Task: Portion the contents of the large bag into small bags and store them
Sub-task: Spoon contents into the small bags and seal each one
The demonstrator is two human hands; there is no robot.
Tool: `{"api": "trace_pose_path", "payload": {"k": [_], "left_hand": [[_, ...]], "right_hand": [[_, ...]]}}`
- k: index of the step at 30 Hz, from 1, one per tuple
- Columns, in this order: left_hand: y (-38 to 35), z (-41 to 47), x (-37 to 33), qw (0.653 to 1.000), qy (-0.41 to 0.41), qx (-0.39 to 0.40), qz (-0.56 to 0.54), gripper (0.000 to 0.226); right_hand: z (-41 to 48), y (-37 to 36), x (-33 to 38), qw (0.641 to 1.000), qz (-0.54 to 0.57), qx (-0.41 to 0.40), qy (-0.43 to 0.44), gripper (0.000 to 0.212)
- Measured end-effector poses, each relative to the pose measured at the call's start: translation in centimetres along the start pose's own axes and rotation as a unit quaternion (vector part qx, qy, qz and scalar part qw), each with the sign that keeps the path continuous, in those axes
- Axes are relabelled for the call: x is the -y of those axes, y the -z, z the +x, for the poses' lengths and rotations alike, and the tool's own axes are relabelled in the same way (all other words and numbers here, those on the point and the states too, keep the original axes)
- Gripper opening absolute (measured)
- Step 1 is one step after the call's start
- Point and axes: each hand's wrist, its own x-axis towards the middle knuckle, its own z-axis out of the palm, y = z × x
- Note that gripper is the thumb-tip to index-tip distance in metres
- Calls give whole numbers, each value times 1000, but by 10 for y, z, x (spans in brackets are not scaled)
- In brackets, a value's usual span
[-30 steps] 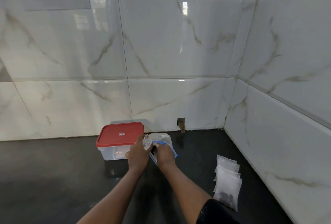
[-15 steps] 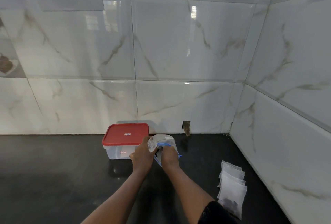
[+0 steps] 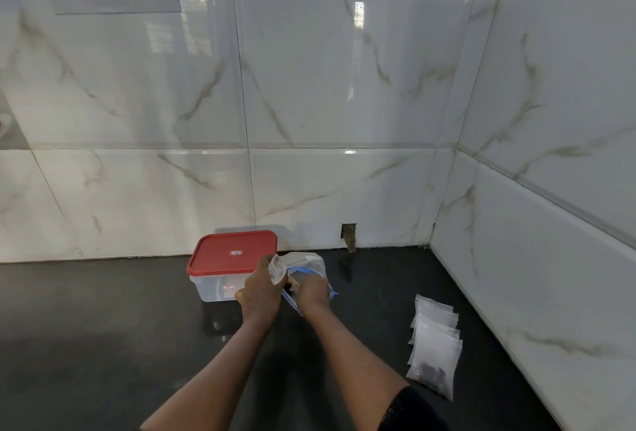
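**Portioning step, head view.** The large bag [image 3: 309,260] stands on the countertop [image 3: 103,327] near its back edge, just right of the red-lidded container [image 3: 220,287]. Its blue zip rim [image 3: 306,270] gapes toward the person. Left hand [image 3: 260,293]: fingers curled, pinching a crumpled small bag [image 3: 277,267] just above the rim. Right hand [image 3: 313,294]: fingers curled over the near side of the rim; whether they reach inside is hidden. A pile of small bags [image 3: 435,341] lies flat near the right edge, the front one showing dark contents. Judgement: the step is a transfer into the held small bag. To do it well, spread the small bag's mouth fully with the left fingers, hold it close over the large bag's opening so spills fall back in, move a modest portion, and keep the seal strip clean for closing
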Motion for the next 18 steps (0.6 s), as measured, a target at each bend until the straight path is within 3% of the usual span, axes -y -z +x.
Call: {"api": "trace_pose_path", "payload": {"k": [5, 9, 18], "left_hand": [[4, -2, 1, 1000, -1, -2, 0, 39], [5, -3, 1, 1000, -5, 1, 3, 40], [-2, -9, -1, 1000, -16, 9, 13, 41]], "right_hand": [[-2, 0, 5, 992, 103, 11, -76, 35], [-6, 6, 15, 943, 275, 18, -189, 34], [-16, 6, 14, 922, 335, 31, -191, 35]]}}
